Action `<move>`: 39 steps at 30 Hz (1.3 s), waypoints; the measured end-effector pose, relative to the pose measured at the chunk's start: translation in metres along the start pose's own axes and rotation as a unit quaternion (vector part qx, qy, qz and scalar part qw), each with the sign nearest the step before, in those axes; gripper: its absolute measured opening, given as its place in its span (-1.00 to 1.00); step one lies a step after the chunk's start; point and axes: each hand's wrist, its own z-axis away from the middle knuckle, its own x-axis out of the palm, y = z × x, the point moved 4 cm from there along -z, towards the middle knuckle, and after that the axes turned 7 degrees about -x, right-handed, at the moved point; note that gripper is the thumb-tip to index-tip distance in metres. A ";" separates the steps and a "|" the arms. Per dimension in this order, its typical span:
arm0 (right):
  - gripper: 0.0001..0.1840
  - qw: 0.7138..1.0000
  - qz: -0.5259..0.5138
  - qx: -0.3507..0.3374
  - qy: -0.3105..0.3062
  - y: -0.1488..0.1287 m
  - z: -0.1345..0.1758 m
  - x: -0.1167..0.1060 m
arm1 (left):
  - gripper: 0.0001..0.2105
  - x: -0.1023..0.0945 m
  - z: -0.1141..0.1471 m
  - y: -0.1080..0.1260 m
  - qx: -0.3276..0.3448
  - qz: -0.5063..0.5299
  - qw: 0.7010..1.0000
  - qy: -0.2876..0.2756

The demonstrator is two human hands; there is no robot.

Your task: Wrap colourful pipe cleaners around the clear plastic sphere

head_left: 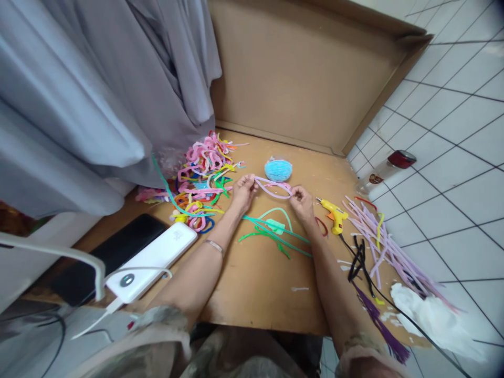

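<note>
A lilac pipe cleaner [274, 196] bent into a narrow loop stretches between my two hands above the table. My left hand [244, 192] pinches its left end, and my right hand [301, 200] pinches the right end. Just beyond the loop sits a light blue bundle [278, 170], round and wound-looking. Nearer to me, between my forearms, lie teal pipe cleaners [281, 240], a small mint-green piece [275, 226] and a bright green twisted piece [280, 249]. To the right of my right hand is a yellow glue gun [334, 214].
Tangled colourful pipe cleaners [207, 157] heap at the left, behind a white power bank [153, 262] and a black slab [112, 257]. Lilac pipe cleaners [388, 247], black strips [358, 260], white fluff [429, 315] and a clear bottle [381, 176] lie right. A grey curtain [157, 79] hangs left.
</note>
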 end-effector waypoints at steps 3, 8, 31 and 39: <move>-0.87 1.000 -0.016 -0.021 -0.015 -0.011 -0.005 -0.008 | -0.63 0.002 0.001 -0.001 0.052 -0.088 0.995 -0.018; -0.79 0.999 -0.024 -0.040 -0.024 -0.035 -0.011 -0.006 | -0.59 0.009 0.005 -0.007 0.088 -0.169 0.981 -0.046; -0.78 0.992 -0.081 0.080 -0.050 -0.023 -0.001 0.032 | -0.54 0.037 0.021 -0.026 -0.008 -0.025 0.988 -0.153; -0.78 0.983 -0.135 0.118 0.027 -0.019 -0.002 0.028 | -0.48 0.037 0.023 -0.035 -0.046 -0.030 0.991 -0.124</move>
